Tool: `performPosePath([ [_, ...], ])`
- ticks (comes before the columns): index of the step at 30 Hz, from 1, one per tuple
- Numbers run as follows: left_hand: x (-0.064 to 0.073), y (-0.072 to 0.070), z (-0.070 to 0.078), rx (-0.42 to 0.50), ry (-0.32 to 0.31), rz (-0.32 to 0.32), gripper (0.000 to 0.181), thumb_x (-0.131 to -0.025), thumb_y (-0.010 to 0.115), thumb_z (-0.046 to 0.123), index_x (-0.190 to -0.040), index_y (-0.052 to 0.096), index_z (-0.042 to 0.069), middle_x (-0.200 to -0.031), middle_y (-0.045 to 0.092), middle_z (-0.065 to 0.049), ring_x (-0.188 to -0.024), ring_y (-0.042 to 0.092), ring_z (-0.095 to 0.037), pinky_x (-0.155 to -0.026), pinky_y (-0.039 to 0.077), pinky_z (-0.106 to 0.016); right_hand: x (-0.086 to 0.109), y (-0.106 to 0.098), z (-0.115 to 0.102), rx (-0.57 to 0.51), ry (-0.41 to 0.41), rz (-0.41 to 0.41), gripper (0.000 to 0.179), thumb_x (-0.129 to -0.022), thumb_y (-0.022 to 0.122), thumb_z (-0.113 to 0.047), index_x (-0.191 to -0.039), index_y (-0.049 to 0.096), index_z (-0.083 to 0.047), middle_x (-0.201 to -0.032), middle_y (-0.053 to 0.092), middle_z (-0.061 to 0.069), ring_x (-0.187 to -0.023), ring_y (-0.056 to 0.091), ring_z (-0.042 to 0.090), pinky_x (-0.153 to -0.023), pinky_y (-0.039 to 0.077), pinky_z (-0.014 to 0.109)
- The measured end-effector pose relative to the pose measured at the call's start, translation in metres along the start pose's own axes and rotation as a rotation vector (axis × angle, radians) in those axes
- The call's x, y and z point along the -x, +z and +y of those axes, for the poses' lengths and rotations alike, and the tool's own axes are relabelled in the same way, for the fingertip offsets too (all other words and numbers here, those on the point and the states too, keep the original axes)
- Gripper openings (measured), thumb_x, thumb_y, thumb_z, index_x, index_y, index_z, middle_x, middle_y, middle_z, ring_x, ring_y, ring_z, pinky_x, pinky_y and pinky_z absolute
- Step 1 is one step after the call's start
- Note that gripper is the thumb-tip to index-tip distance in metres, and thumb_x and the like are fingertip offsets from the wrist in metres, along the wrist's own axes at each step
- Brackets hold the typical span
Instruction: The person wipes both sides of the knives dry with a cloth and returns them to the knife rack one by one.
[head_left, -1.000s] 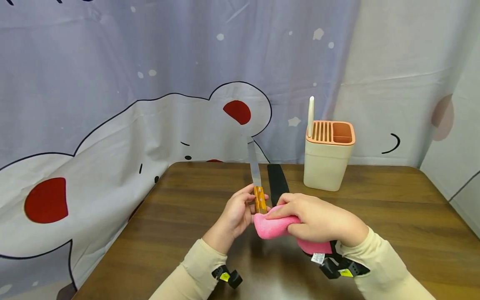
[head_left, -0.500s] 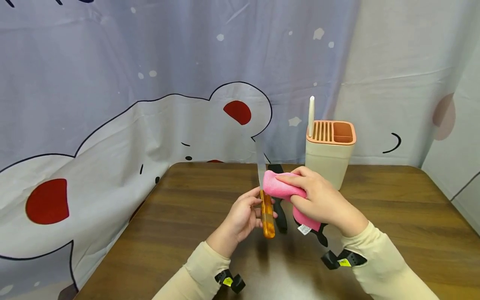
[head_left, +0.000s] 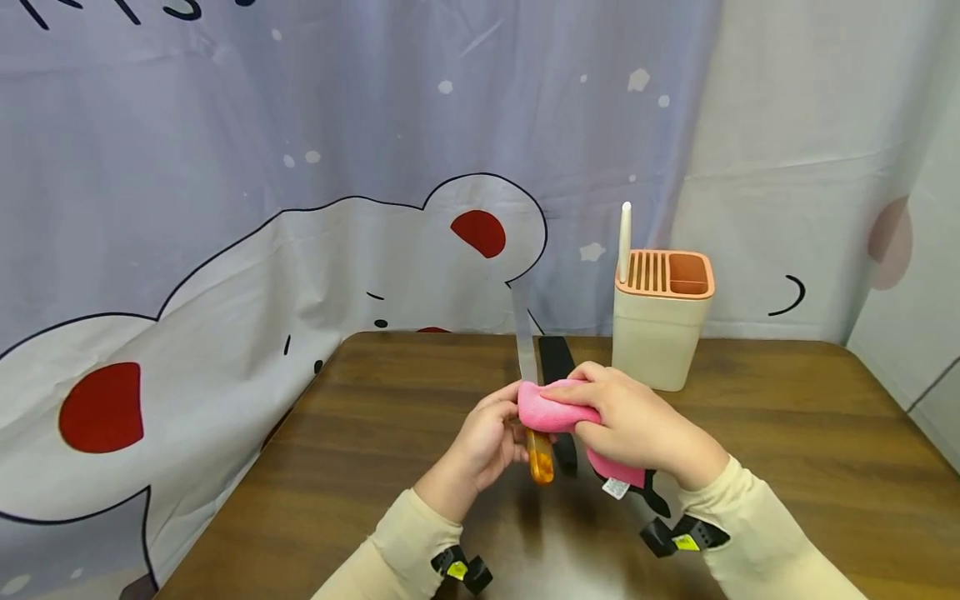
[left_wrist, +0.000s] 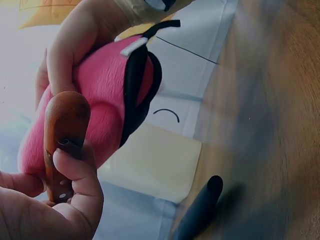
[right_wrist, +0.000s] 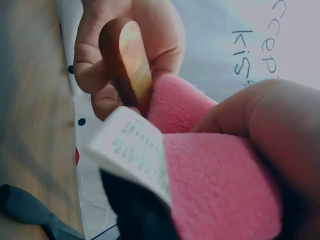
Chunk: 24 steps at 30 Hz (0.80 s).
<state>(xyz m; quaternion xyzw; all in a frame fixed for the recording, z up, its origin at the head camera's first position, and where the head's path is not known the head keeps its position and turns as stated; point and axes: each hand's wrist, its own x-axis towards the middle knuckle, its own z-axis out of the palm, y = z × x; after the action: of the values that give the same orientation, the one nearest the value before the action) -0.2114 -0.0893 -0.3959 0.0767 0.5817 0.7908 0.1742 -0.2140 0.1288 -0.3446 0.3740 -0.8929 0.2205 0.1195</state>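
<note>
Two hands work at lower centre: your left (head_left: 483, 442) pinches the knife (head_left: 528, 367) by its orange handle (head_left: 541, 465), your right (head_left: 637, 421) presses the gripped pink cloth (head_left: 553, 408) against it. Hold steady; wipe clear of the edge. Since the earlier frame, the cloth sits lower, covering the handle's upper part.

Brown handle (left_wrist: 62, 122) was gripped by left hand (left_wrist: 57, 215), black-trimmed pink cloth (left_wrist: 105, 77) was held against it by right hand (left_wrist: 80, 37), cream container (left_wrist: 155, 162) was partly hidden behind.

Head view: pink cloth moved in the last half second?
Yes: the pink cloth has shifted down the image, judged against the cream holder.
</note>
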Motion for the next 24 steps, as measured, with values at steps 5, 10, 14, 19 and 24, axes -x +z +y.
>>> performPosePath([
  [5,-0.001,-0.003,-0.002,0.0,-0.008,0.053,0.063,-0.1,0.031,0.008,-0.163,0.025,0.007,-0.121,0.061,-0.009,-0.077,0.062,-0.014,-0.063,0.048,-0.028,0.003,-0.002,-0.003,-0.002,-0.081,-0.069,0.053,-0.082,0.066,-0.008,-0.128,0.072,-0.036,-0.11,0.065,-0.009,-0.092,0.059,0.008,-0.077,0.051,0.028],
  [10,-0.002,-0.006,-0.004,0.016,-0.012,0.074,0.062,-0.101,0.033,0.009,-0.163,0.024,0.005,-0.135,0.058,-0.02,-0.1,0.07,-0.017,-0.093,0.06,-0.047,0.006,-0.003,-0.006,-0.017,-0.153,-0.108,0.055,-0.08,0.065,-0.006,-0.126,0.073,-0.035,-0.106,0.064,-0.011,-0.091,0.058,0.005,-0.077,0.051,0.026],
  [14,-0.001,-0.008,-0.005,0.017,0.003,0.082,0.059,-0.101,0.033,0.009,-0.16,0.029,0.004,-0.125,0.061,-0.016,-0.101,0.07,-0.019,-0.102,0.056,-0.05,0.009,-0.003,-0.009,-0.043,-0.169,-0.136,0.052,-0.082,0.066,-0.006,-0.124,0.074,-0.037,-0.103,0.063,-0.014,-0.091,0.057,0.003,-0.077,0.051,0.023],
  [19,-0.003,-0.011,-0.003,-0.003,0.027,0.076,0.057,-0.102,0.032,0.009,-0.159,0.032,0.004,-0.118,0.061,-0.012,-0.091,0.071,-0.019,-0.097,0.058,-0.05,0.011,-0.004,-0.012,-0.082,-0.173,-0.188,0.049,-0.083,0.066,-0.007,-0.122,0.075,-0.036,-0.108,0.064,-0.015,-0.098,0.06,0.003,-0.083,0.052,0.023],
  [24,-0.005,-0.012,-0.001,-0.008,0.028,0.07,0.057,-0.101,0.032,0.01,-0.158,0.032,0.004,-0.116,0.061,-0.01,-0.087,0.071,-0.018,-0.092,0.062,-0.046,0.01,-0.007,-0.009,-0.126,-0.19,-0.189,0.048,-0.086,0.066,-0.006,-0.123,0.075,-0.034,-0.112,0.065,-0.015,-0.103,0.061,0.003,-0.087,0.054,0.024],
])
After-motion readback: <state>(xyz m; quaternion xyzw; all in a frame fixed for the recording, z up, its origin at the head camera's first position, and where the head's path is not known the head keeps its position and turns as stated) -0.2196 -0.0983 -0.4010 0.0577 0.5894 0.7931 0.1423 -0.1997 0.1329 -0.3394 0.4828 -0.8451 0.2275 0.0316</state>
